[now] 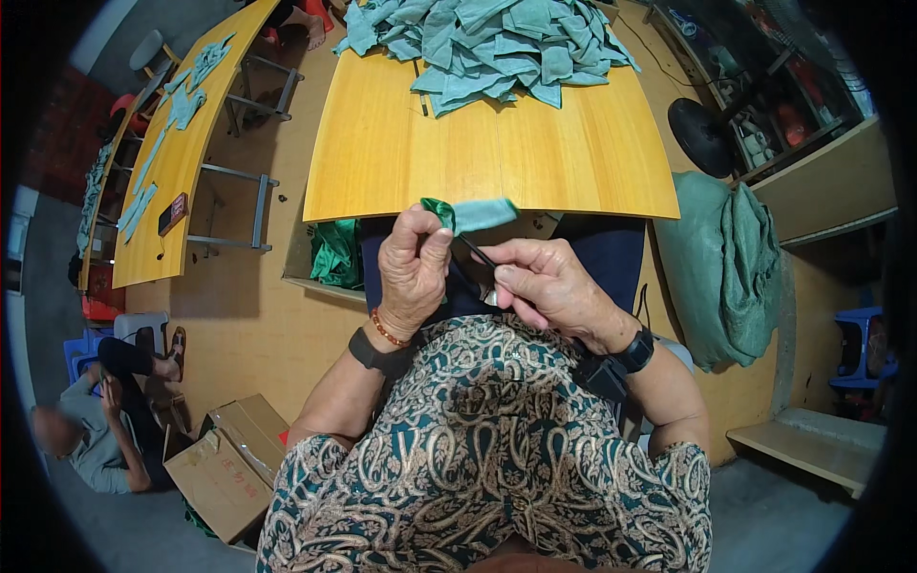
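Observation:
My left hand (416,263) pinches a small green fabric piece (482,216) just in front of the table's near edge. One end of the piece is shiny dark green and bunched at my fingertips; the other end is pale green and points right. In my right hand (540,279), a thin black rod (477,251) is held between thumb and forefinger. Its far end reaches up to the bunched cloth; whether it goes inside cannot be seen. Something small and silvery shows below my right fingers, too small to name.
A yellow wooden table (497,158) carries a heap of pale green fabric pieces (497,43) and another thin dark rod (420,91). Under its left side stands a box of shiny green cloth (336,253). A large green sack (721,272) lies right; a cardboard box (224,468) and a seated person are left.

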### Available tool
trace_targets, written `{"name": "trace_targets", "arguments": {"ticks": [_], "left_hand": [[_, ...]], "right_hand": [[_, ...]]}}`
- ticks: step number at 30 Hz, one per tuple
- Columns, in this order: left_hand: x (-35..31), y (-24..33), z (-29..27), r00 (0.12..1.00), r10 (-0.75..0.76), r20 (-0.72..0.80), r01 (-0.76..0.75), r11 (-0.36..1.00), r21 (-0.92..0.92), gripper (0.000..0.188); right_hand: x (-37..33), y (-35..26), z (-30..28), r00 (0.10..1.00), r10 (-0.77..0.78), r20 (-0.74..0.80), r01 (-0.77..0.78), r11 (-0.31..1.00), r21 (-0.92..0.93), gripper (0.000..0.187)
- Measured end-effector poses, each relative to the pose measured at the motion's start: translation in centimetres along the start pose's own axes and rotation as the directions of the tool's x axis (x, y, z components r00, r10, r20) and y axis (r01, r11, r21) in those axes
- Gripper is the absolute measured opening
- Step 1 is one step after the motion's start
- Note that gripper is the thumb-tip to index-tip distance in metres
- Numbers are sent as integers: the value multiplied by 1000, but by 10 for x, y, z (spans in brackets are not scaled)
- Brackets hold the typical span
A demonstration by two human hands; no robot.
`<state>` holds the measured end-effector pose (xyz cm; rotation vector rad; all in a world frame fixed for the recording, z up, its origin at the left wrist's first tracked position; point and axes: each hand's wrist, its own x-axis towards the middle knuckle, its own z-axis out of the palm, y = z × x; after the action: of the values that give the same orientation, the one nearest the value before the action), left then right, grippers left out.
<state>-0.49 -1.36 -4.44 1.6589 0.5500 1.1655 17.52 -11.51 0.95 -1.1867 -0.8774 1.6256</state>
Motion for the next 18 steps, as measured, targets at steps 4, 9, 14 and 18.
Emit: {"name": "trace_targets", "arguments": {"ticks": [4,9,14,18], "left_hand": [[-2,-2,14,991,-116,-65,111,992,-65,11],[4,-4,8,965,-179,-193,125,957,-260,13],[11,-12,-6,939,-196,-284,140,968,-207,12],[10,-12,-3,950,-197,-241,126,952,-280,10]], "right_hand": [[22,4,11,990,-137,-27,133,985,-106,29],[8,-9,7,1000,13,12,-13,1000,-14,31],[-21,-9,-10,995,97,21,-96,994,-52,32],[-20,-6,-8,993,83,80,-80,996,-38,30]]}}
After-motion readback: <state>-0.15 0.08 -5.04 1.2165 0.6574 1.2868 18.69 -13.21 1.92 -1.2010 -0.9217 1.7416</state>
